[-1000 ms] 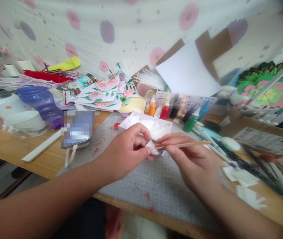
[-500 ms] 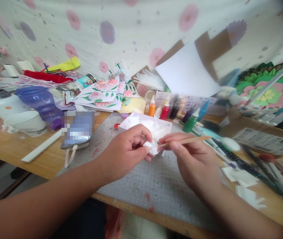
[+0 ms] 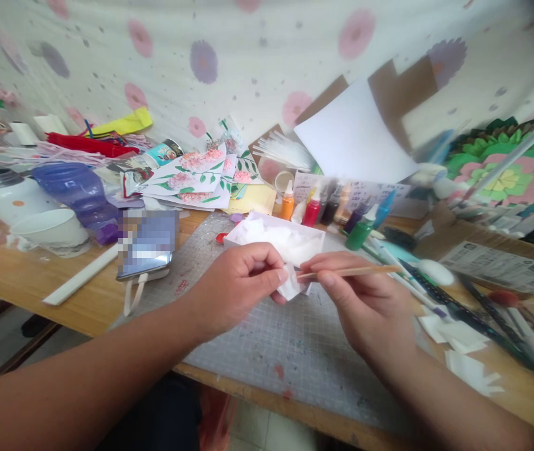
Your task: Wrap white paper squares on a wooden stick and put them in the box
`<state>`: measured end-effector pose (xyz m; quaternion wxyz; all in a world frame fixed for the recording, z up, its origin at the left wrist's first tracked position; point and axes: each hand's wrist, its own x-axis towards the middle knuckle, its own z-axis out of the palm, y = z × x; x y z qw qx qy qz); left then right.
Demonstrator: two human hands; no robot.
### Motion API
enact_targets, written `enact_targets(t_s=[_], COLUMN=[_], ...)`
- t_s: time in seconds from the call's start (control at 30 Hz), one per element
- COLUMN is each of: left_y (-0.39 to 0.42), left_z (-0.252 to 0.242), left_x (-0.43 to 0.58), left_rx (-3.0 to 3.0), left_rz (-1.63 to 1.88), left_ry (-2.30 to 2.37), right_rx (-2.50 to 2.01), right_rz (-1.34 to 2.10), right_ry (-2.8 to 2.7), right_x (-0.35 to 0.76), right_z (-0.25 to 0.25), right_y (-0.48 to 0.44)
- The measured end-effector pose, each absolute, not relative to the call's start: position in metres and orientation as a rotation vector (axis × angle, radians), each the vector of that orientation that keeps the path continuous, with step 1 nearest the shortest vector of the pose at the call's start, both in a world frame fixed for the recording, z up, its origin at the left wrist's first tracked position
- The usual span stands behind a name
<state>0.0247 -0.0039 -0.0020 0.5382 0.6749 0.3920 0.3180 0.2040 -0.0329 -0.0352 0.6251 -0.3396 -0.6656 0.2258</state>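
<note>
My left hand (image 3: 238, 285) is closed in a pinch on a small white paper piece (image 3: 291, 285), held just above the grey cutting mat (image 3: 267, 338). My right hand (image 3: 365, 300) grips a thin wooden stick (image 3: 355, 271) between thumb and fingers, its left tip touching the paper piece. Right behind both hands stands a white box (image 3: 276, 238) filled with white paper bits.
Small paint bottles (image 3: 313, 210) stand behind the box. A phone (image 3: 147, 241), a white cup (image 3: 53, 230), a purple bottle (image 3: 79, 194) and a white jar (image 3: 1, 194) sit at left. Pens and brushes (image 3: 459, 307) and paper scraps (image 3: 468, 369) lie at right. Flower cards (image 3: 196, 178) lean at the back.
The stick has tilted slightly, and my left fingers have turned the paper piece a little. Both hands stay in nearly the same place.
</note>
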Motion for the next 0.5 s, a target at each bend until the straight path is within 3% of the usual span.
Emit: enact_targets(t_s=[0.3, 0.5], left_y=[0.002, 0.002], left_z=[-0.007, -0.008], left_x=[0.022, 0.023], left_rx=[1.706, 1.709], left_rz=[0.807, 0.817], left_ry=[1.055, 1.073], right_rx=[-1.118, -1.029], right_rz=[0.411, 0.274], right_ry=[-1.261, -1.367], right_x=[0.217, 0.223], right_z=[-0.048, -0.046], right_y=[-0.003, -0.005])
